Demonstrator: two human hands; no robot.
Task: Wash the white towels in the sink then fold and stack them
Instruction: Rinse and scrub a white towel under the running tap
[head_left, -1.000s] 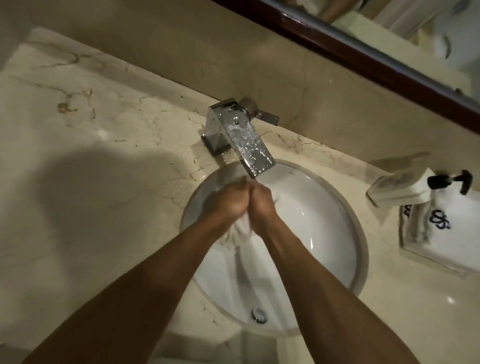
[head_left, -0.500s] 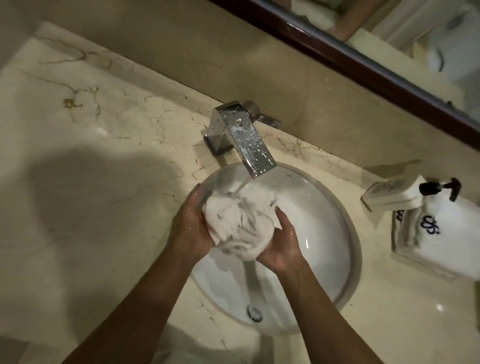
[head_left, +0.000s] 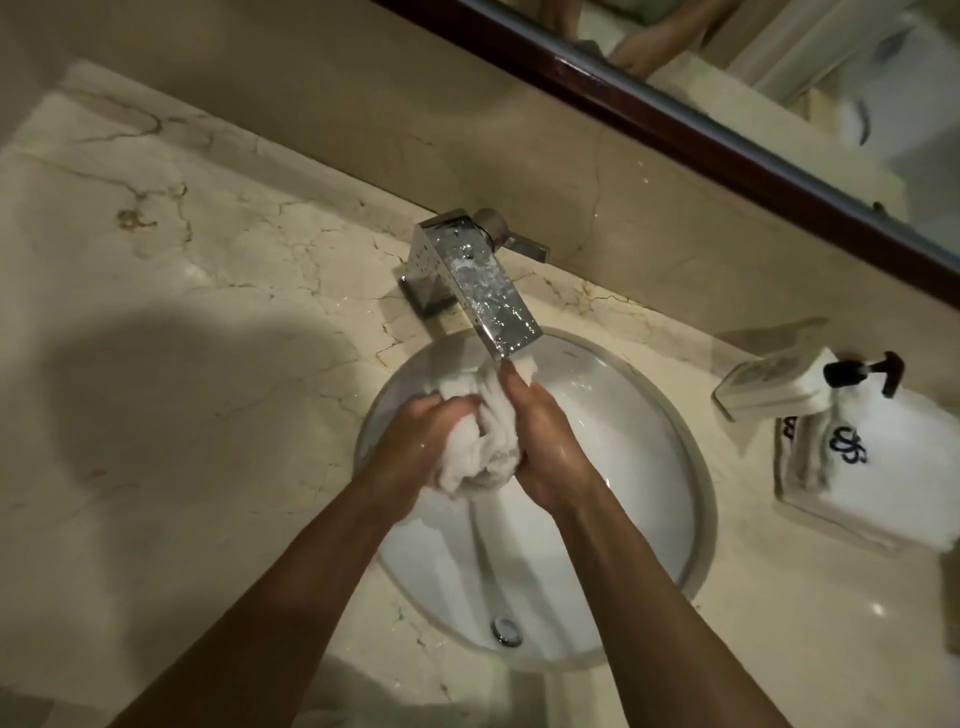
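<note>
1. Half a second ago the white towel (head_left: 480, 441) sat as a loose ball cupped between two opened palms below the faucet (head_left: 480, 283); now both hands have closed in on it again and it is squeezed into a tighter, twisted wad.
2. That press-release-press rhythm reads as scrubbing or wringing, so my judgement is that the washing step is still under way and folding and stacking have not begun.
3. The left hand (head_left: 415, 441) grips the towel's left side, its fingers curled over the cloth so that most of them are buried in the folds.
4. The right hand (head_left: 545, 447) clamps the right side, its fingers pointing up toward the faucet spout and pressed along the fabric.
5. The towel lies between the two hands, directly below the faucet, held above the sink (head_left: 696, 467) basin rather than resting in it; a tongue of cloth reaches up to just under the spout.
6. Water may be running onto that top edge, but the spout's glare makes this hard to confirm.
7. To the right of the faucet, on the tabletop (head_left: 208, 364), a folded towel (head_left: 883, 483) with a dark monogram lies well apart from the hands, with a soap dispenser (head_left: 779, 382) lying across its upper edge.
8. The drain (head_left: 506, 630) sits well below the faucet, near the sink's front wall, uncovered.
</note>
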